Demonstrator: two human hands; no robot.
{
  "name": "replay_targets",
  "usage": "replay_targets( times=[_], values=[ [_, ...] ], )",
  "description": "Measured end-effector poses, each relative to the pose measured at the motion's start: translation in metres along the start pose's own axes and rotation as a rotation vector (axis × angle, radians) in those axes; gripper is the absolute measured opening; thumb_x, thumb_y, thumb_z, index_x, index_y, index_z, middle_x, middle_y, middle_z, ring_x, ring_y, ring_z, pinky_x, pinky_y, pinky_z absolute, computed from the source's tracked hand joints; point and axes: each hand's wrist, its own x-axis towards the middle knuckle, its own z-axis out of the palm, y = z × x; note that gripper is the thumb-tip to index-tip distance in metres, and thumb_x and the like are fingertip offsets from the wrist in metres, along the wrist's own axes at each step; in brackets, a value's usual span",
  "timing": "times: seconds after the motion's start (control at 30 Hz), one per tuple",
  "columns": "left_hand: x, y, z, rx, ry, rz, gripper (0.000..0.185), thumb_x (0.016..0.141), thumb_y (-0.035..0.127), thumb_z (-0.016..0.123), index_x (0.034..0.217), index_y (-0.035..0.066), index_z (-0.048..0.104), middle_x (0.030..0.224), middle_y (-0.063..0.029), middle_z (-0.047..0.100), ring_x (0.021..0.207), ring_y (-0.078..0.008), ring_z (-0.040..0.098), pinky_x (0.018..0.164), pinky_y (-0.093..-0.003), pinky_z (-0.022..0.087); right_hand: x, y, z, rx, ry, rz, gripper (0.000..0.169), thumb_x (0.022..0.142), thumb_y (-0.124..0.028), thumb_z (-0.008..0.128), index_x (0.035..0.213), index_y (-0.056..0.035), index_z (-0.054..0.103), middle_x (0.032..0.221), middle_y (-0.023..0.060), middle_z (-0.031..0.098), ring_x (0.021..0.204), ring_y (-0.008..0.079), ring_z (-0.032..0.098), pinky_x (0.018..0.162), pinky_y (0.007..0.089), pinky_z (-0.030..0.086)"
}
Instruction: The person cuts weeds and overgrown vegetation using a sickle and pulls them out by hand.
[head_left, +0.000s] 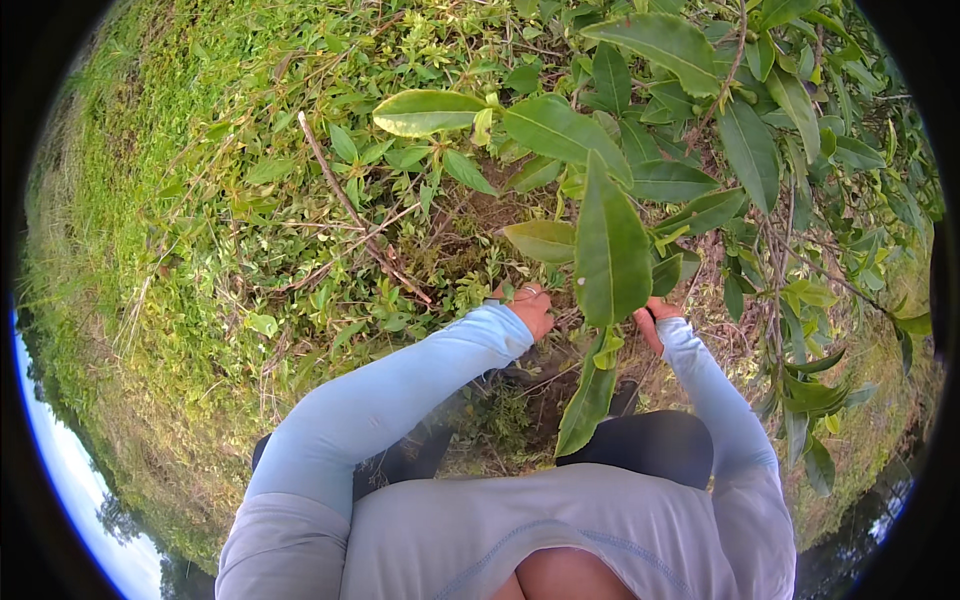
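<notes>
My left hand (531, 309), in a light blue sleeve and with a ring on one finger, reaches down among low green weeds (480, 289) near a patch of soil; its fingers are bent and partly hidden by leaves. To the right, my right hand (654, 324) is lowered beside the stems, with something dark at its palm or wrist that I cannot make out. Large leaves (611, 244) of a shrub hang between the camera and the ground and cover part of the right hand. Whether either hand grips anything cannot be seen.
A leafy shrub (750, 150) with woody branches rises on the right. Dry broken sticks (341, 191) lie over dense ground plants (187, 247) on the left. My knees, in dark trousers (645, 446), are bent below the hands. Trees and sky show at the lower left rim.
</notes>
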Motion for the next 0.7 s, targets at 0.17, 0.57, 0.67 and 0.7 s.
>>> replay_targets(
  times=[0.17,0.57,0.67,0.7],
  values=[
    [-0.082,-0.057,0.047,0.186,0.202,-0.023,0.019,0.070,0.012,0.058,0.088,0.008,0.060,0.088,-0.0082,0.058,0.091,-0.0249,0.057,0.073,-0.0395,0.049,-0.101,0.041,-0.036,-0.076,-0.154,0.413,0.044,0.088,-0.011,0.049,0.131,-0.0121,0.039,0.090,0.0020,0.061,0.069,0.0057,0.047,0.064,0.0195,0.041],
    [-0.100,-0.049,-0.004,0.612,0.606,-0.568,0.037,0.081,0.013,0.041,0.116,0.001,0.049,0.111,-0.0190,0.052,0.091,-0.0273,0.049,0.079,-0.0362,0.035,0.084,-0.067,0.021,-0.201,-0.318,0.036,0.043,0.090,-0.024,0.044,0.131,-0.0128,0.037,0.091,0.0096,0.060,0.073,0.0219,0.058,0.070,0.0361,0.045],
    [-0.117,-0.057,0.007,0.485,0.588,-0.407,0.009,0.074,0.012,0.049,0.079,0.007,0.054,0.074,-0.0088,0.053,0.071,-0.0224,0.054,0.068,-0.0339,0.038,0.078,-0.068,0.036,-0.172,-0.305,-0.017,0.042,0.089,-0.023,0.047,0.129,-0.0170,0.040,0.082,0.0123,0.059,0.069,0.0229,0.057,0.067,0.0349,0.045],
    [-0.130,-0.055,0.007,0.479,0.546,-0.342,0.004,0.072,0.011,0.051,0.073,0.008,0.053,0.067,-0.0062,0.050,0.067,-0.0221,0.054,0.067,-0.0342,0.039,0.063,-0.075,0.027,-0.168,-0.359,0.045,0.041,0.088,-0.022,0.048,0.128,-0.0164,0.041,0.080,0.0128,0.059,0.068,0.0250,0.057,0.066,0.0346,0.046]
  ],
)
